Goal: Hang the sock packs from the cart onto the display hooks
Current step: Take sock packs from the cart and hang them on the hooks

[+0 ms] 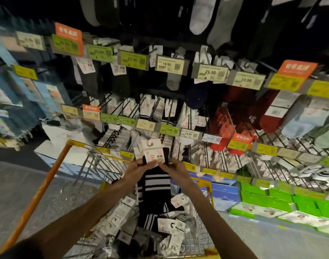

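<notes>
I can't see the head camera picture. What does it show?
Two bare hands, left hand and right hand, hold up a black-and-white striped sock pack by its white card. Below is a yellow cart full of sock packs; ahead, display hooks with hanging socks and price tags.

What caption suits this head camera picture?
Both hands, left hand and right hand, hold a striped sock pack above the cart.

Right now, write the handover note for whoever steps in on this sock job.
Left hand and right hand: both pinch the held sock pack, black with white stripes, by its white card, above the cart.
Cart: many more packs still piled inside.
Display hooks: already carry packs; who hung them is unclear.
Left: hang the held pack, then empty the cart.
</notes>
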`<state>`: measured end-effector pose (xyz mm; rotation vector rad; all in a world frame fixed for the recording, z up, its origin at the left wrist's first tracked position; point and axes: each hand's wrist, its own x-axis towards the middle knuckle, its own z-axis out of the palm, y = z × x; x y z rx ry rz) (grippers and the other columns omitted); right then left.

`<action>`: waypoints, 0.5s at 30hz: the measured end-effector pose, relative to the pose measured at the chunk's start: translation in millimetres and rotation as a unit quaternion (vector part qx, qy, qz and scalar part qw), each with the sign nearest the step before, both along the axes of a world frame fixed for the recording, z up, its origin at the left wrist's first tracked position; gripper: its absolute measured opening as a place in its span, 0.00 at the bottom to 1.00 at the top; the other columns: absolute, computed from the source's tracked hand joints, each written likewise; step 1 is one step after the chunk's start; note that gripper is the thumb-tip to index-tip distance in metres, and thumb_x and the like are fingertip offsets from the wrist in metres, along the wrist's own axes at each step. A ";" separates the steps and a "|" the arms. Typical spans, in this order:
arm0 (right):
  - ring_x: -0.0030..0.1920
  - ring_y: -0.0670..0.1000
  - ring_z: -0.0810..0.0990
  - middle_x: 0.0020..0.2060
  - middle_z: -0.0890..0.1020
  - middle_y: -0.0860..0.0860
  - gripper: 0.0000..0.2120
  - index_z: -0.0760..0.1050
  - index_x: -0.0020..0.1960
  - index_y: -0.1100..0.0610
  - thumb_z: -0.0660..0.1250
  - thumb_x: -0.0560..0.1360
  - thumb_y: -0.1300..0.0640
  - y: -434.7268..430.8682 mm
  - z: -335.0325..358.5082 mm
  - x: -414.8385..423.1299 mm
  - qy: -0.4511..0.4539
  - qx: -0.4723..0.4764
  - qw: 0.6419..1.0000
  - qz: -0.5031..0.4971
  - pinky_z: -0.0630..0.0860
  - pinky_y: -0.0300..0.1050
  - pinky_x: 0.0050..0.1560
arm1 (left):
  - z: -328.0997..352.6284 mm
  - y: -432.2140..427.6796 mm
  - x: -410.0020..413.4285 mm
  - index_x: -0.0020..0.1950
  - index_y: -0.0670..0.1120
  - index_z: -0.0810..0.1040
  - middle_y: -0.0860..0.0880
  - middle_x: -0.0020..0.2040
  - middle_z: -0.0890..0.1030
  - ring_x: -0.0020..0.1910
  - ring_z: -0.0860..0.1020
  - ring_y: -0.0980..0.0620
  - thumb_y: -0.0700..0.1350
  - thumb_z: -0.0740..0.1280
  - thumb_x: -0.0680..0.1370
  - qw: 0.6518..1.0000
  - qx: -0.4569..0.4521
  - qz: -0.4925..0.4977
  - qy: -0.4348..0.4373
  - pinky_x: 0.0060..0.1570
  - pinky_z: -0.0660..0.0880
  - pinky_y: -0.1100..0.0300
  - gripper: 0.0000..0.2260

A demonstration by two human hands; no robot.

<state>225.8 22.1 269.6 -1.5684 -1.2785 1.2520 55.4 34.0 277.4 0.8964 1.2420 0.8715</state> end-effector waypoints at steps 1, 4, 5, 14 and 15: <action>0.32 0.37 0.77 0.32 0.79 0.50 0.07 0.78 0.43 0.65 0.72 0.75 0.61 0.7 -9.5 3.2 -0.002 -0.009 1.000 0.004 0.70 0.32 0.38 | -3.4 5.9 1.9 0.56 0.39 0.84 0.43 0.54 0.85 0.56 0.82 0.43 0.42 0.75 0.74 1.000 -0.020 0.003 0.001 0.62 0.77 0.47 0.12; 0.38 0.39 0.81 0.44 0.83 0.58 0.12 0.79 0.55 0.68 0.72 0.75 0.62 5.0 -22.3 4.0 0.027 -0.029 0.999 0.001 0.74 0.33 0.42 | -18.1 24.2 7.9 0.55 0.46 0.84 0.50 0.53 0.85 0.55 0.82 0.48 0.45 0.75 0.74 0.999 -0.030 -0.026 0.033 0.62 0.76 0.50 0.11; 0.39 0.39 0.82 0.46 0.83 0.59 0.13 0.79 0.57 0.68 0.72 0.75 0.63 8.3 -25.2 4.9 0.039 -0.044 0.998 -0.013 0.75 0.33 0.41 | -19.8 28.8 11.2 0.55 0.47 0.83 0.51 0.52 0.84 0.53 0.81 0.50 0.46 0.74 0.75 0.998 -0.025 -0.042 0.047 0.61 0.76 0.53 0.11; 0.44 0.47 0.84 0.47 0.83 0.55 0.09 0.75 0.57 0.67 0.67 0.77 0.68 36.4 -43.2 -5.3 0.153 -0.128 0.962 -0.184 0.79 0.37 0.43 | -59.8 87.4 11.0 0.49 0.38 0.85 0.42 0.49 0.85 0.53 0.82 0.47 0.42 0.77 0.72 0.989 -0.039 -0.079 0.117 0.57 0.77 0.59 0.10; 0.46 0.52 0.83 0.47 0.83 0.57 0.07 0.76 0.55 0.66 0.67 0.76 0.68 42.7 -45.6 -8.7 0.160 -0.133 0.958 -0.200 0.80 0.40 0.43 | -64.1 93.9 8.2 0.49 0.36 0.84 0.42 0.48 0.85 0.51 0.81 0.49 0.41 0.76 0.72 0.989 -0.035 -0.083 0.119 0.52 0.76 0.65 0.10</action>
